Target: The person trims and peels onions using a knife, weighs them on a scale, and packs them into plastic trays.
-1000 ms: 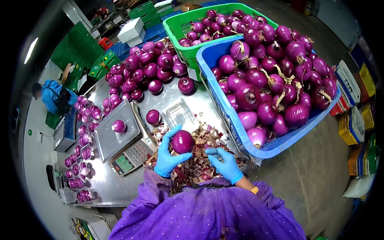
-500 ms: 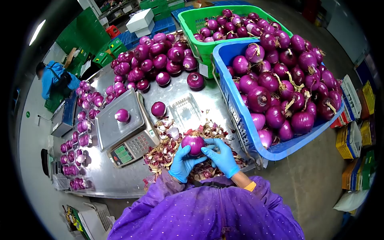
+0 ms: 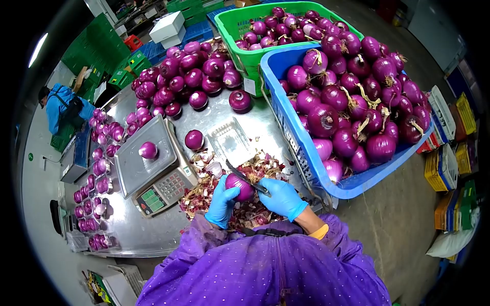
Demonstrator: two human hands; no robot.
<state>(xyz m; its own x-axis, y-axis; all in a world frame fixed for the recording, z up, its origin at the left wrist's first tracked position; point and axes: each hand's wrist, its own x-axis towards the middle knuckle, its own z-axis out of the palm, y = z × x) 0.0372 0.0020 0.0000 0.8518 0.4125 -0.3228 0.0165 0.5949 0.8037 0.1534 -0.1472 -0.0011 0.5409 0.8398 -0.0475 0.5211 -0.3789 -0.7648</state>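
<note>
My left hand [image 3: 222,203], in a blue glove, is wrapped round a red onion [image 3: 241,186] above the heap of peelings [image 3: 204,196]. A dark-bladed knife [image 3: 245,177] lies across the top of that onion, its handle gripped in my gloved right hand [image 3: 282,198]. Just beyond the peelings rests a clear plastic tray [image 3: 229,140]. One onion [image 3: 194,139] sits between that tray and the scale [image 3: 171,190], and a smaller onion [image 3: 148,150] is on the scale's pan.
A blue crate [image 3: 352,191] and a green crate [image 3: 224,28], both full of onions, stand at the right and back. Onions [image 3: 176,76] are piled at the table's far side. Packed onion trays [image 3: 97,209] line the left. A person in blue [image 3: 61,107] stands beyond.
The knife's blade has come into view and now lies across the onion in my left hand. My right hand has turned with it. The view has shifted slightly.
</note>
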